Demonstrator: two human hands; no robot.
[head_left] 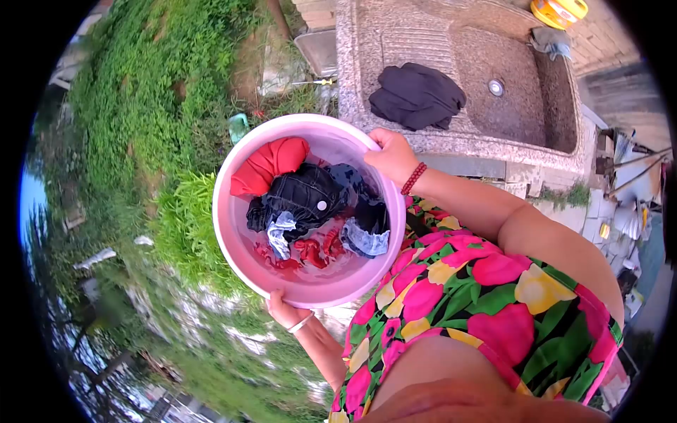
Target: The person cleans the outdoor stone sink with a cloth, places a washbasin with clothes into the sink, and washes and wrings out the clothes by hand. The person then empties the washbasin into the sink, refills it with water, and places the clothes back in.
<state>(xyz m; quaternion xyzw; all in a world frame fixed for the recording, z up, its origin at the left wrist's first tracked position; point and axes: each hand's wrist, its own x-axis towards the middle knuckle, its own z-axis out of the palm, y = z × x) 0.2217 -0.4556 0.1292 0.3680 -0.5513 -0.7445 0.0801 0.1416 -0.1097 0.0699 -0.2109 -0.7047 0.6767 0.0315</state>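
A round pink washbasin is held in the middle of the head view, with both hands closed on its rim. My left hand, below a white bangle, grips the lower edge. My right hand, with a red beaded bracelet at the wrist, grips the upper right edge. Inside the basin are wet clothes: a red garment, a dark garment with a pale round button, and blue and white denim-like cloth. More red cloth lies in shallow water. Some fingers are hidden by the rim.
A speckled stone sink with a ribbed washboard stands beyond my right hand. A dark crumpled garment lies in it. A yellow-orange container and grey cloth rest at its edge. Green plants grow to the left.
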